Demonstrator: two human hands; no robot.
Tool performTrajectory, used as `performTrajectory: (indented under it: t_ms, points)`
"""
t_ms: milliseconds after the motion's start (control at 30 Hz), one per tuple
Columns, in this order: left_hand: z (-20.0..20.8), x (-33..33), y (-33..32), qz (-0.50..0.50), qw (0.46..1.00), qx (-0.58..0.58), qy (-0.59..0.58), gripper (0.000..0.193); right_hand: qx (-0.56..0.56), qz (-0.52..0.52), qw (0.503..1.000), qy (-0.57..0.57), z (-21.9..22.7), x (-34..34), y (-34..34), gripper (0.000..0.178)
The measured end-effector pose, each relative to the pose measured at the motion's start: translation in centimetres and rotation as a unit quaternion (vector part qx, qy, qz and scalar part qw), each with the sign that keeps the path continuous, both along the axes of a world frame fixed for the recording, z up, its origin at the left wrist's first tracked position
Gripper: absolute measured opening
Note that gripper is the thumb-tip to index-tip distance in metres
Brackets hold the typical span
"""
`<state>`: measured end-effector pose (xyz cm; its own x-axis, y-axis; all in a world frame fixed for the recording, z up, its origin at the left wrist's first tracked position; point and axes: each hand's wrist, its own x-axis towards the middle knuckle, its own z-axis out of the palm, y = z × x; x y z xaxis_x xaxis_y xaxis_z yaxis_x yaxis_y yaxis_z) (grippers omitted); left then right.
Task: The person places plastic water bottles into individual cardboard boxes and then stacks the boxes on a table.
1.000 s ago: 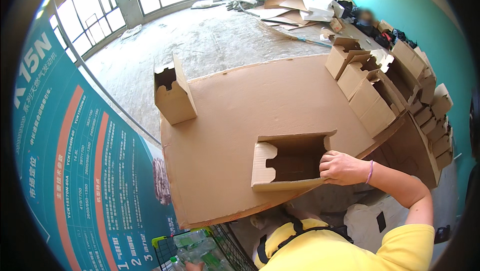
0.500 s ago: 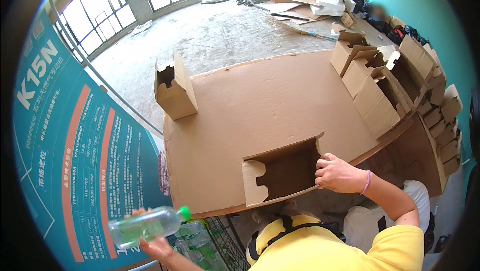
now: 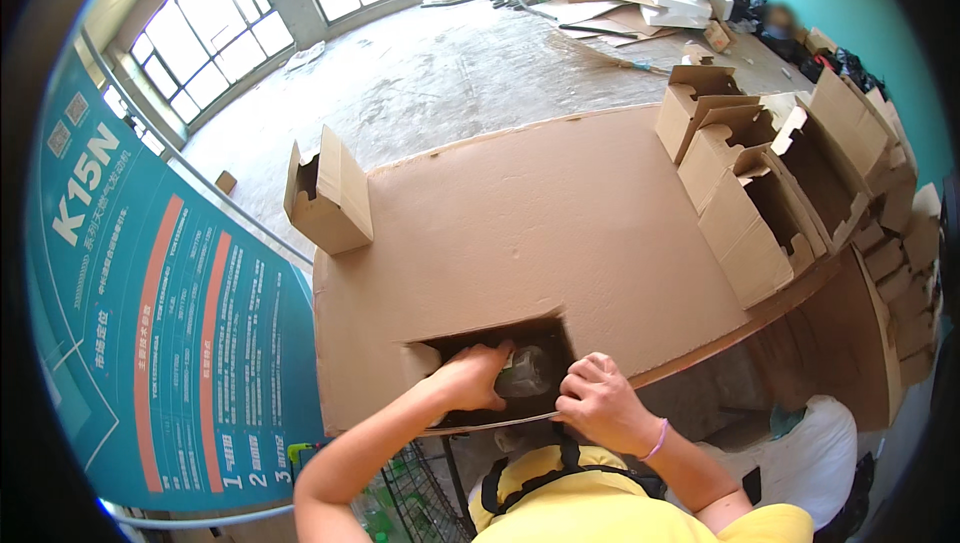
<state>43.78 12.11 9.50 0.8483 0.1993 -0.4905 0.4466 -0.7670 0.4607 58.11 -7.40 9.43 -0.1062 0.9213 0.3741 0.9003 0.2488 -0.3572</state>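
Observation:
An open cardboard box (image 3: 552,337) stands at the near edge of the cardboard-covered table (image 3: 520,218). Inside it is a clear plastic bottle (image 3: 527,373), its rounded end facing up. My left hand (image 3: 474,377) reaches into the box from the left, its fingers closed against the bottle's side; the fingertips are partly hidden. At the box's right near corner, my right hand (image 3: 600,390) pinches the rim.
One upright cardboard box (image 3: 334,193) stands at the table's far left corner. Several open boxes (image 3: 735,183) crowd the right side. Below the near edge, a black wire basket (image 3: 425,488) holds bottles. A teal banner (image 3: 180,323) rises at the left.
My left hand has carried the bottle from left of the table into the box, bottom up. The box and my right hand on its rim have shifted left in the view, which has also moved.

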Motion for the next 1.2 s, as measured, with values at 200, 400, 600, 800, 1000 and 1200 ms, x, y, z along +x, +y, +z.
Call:
performTrajectory:
  t_ms: [200, 400, 600, 800, 1000, 1200]
  points:
    - [-10.5, 3.2, 1.3, -0.131, 0.963, 0.133, 0.193, 0.076, 0.004, 0.084, 0.996, -0.024, -0.8, -1.0, 0.5, 0.006]
    - [-14.3, 3.6, 1.1, -0.058, 0.966, 0.248, 0.054, 0.034, 0.001, 0.09, 0.996, -0.023, -1.0, 0.2, 1.4, 0.006]
    - [-5.2, 2.0, 0.4, -0.104, 0.956, 0.273, -0.011, 0.015, 0.009, 0.102, 0.995, -0.007, -0.5, 0.2, 2.3, 0.011]
    - [9.1, -10.3, 0.7, 0.212, 0.87, 0.129, -0.426, 0.025, -0.027, 0.053, 0.998, 0.007, 0.1, 0.6, 3.4, 0.017]
    - [-8.6, -40.6, -0.1, 0.672, 0.628, 0.192, -0.342, 0.021, -0.077, 0.021, 0.997, 0.015, 1.3, -0.5, 3.6, 0.015]
    - [-32.7, -50.5, -12.3, 0.702, 0.689, 0.167, 0.076, 0.031, -0.094, -0.029, 0.995, 0.012, 2.1, -1.8, 4.1, 0.017]
